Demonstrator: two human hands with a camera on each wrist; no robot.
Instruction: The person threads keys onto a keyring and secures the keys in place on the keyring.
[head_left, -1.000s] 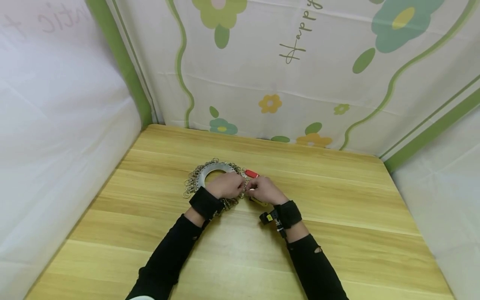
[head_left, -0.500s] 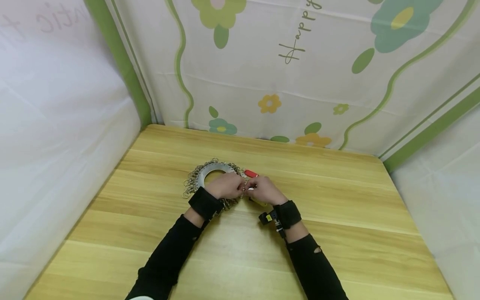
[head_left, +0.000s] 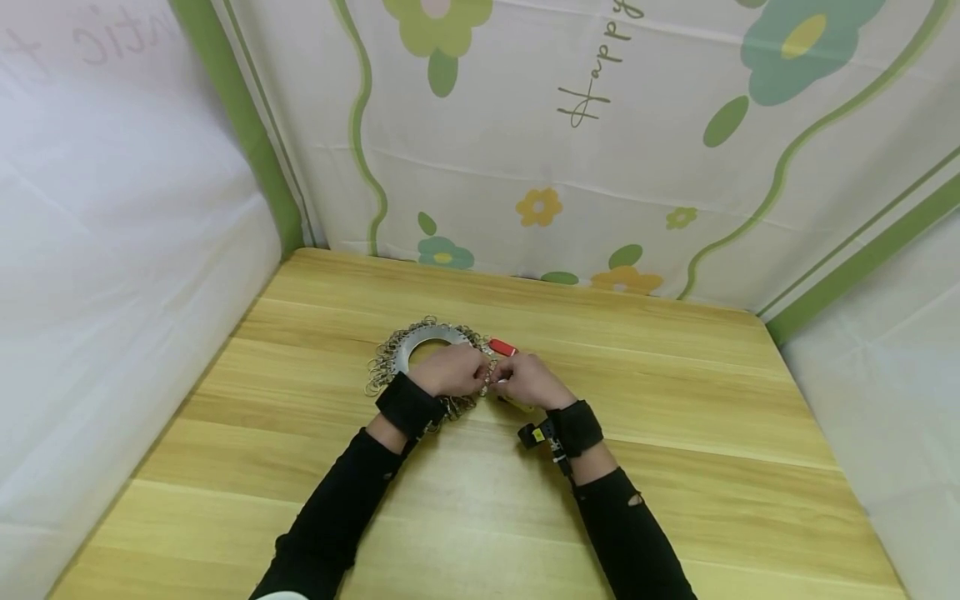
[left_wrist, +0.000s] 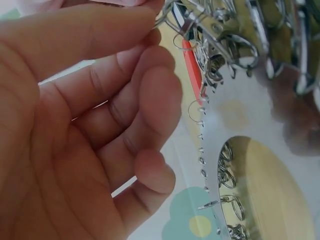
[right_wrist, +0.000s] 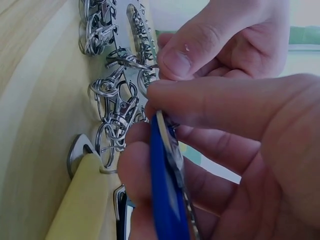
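Note:
A flat silver metal ring plate lies on the table, its rim hung with several key rings and clasps. My left hand reaches over its right side. Thumb and index finger pinch a small metal ring at the rim, and the other fingers curl loosely in the left wrist view. Close against it, my right hand pinches a key ring between thumb and index finger. In the right wrist view a blue key tag and a metal key hang at those fingers. The fingertips hide where the rings meet.
A red key tag lies just beyond the right hand. A yellow key tag rests on the table below it. The wooden table is bounded by a white flowered cloth behind and white cloth at both sides.
My fingertips shift slightly against each other at the rim, and a bit more of the metal rings shows between the hands. The ring plate and red tag stay in place.

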